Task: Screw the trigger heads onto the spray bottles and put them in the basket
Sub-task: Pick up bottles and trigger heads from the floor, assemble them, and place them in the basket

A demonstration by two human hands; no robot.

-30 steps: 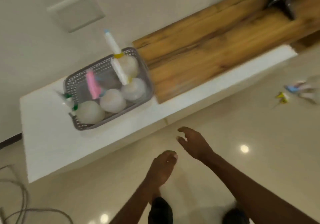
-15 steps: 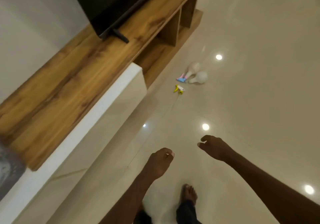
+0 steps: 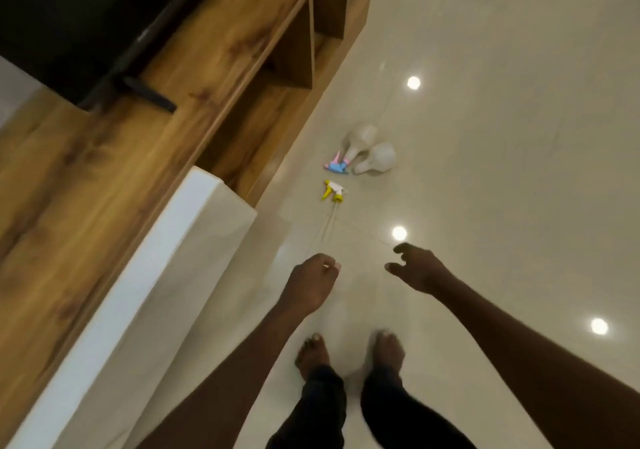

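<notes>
Two white spray bottles lie on the glossy floor, one (image 3: 360,138) behind the other (image 3: 379,158). A blue and pink trigger head (image 3: 336,165) lies beside their necks. A yellow trigger head (image 3: 332,191) with a long dip tube lies a little nearer to me. My left hand (image 3: 311,282) hangs with loosely curled fingers and holds nothing. My right hand (image 3: 417,270) is stretched forward with fingers spread, empty. Both hands are well short of the items. The basket is out of view.
A wooden TV unit (image 3: 138,129) with open shelves runs along the left, a black TV stand foot (image 3: 149,93) on top. A white ledge (image 3: 145,275) borders it. My bare feet (image 3: 349,351) stand on the tiled floor.
The view swung away from the basket on the white ledge toward the bottles on the floor, which are now closer. Both hands stayed empty and moved forward.
</notes>
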